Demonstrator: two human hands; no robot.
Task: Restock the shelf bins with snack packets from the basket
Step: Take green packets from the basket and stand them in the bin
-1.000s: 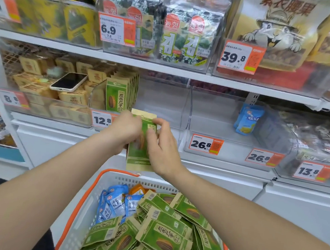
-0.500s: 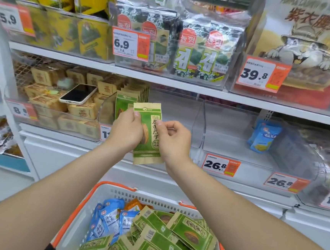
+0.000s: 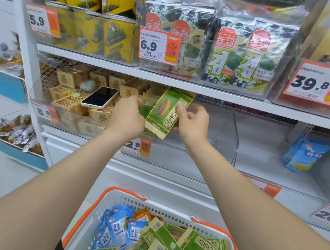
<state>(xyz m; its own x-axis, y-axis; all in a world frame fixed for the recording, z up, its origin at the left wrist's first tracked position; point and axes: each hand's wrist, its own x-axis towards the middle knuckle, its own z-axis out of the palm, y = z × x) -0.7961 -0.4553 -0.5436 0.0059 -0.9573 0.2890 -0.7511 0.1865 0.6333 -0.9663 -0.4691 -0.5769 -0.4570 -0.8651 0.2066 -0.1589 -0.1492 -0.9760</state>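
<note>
A green sunflower-seed packet (image 3: 164, 112) is tilted at the mouth of the clear shelf bin (image 3: 215, 133) on the middle shelf. My right hand (image 3: 192, 123) pinches its right edge between thumb and fingers. My left hand (image 3: 128, 117) reaches into the bin beside it, fingers touching the row of upright green packets (image 3: 145, 105) there. Below, the white basket with orange rim (image 3: 113, 204) holds several green packets (image 3: 195, 247), blue packets (image 3: 117, 230) and an orange one.
A phone (image 3: 99, 97) lies on tan boxes in the bin to the left. Blue packets (image 3: 305, 155) stand in the right bin. Seaweed packs fill the upper shelf bins behind price tags. A blue bin of wrapped snacks sits at the far left.
Both hands rose from above the basket up to the shelf bin. The green packet went from upright between both hands to tilted, held by the right hand only.
</note>
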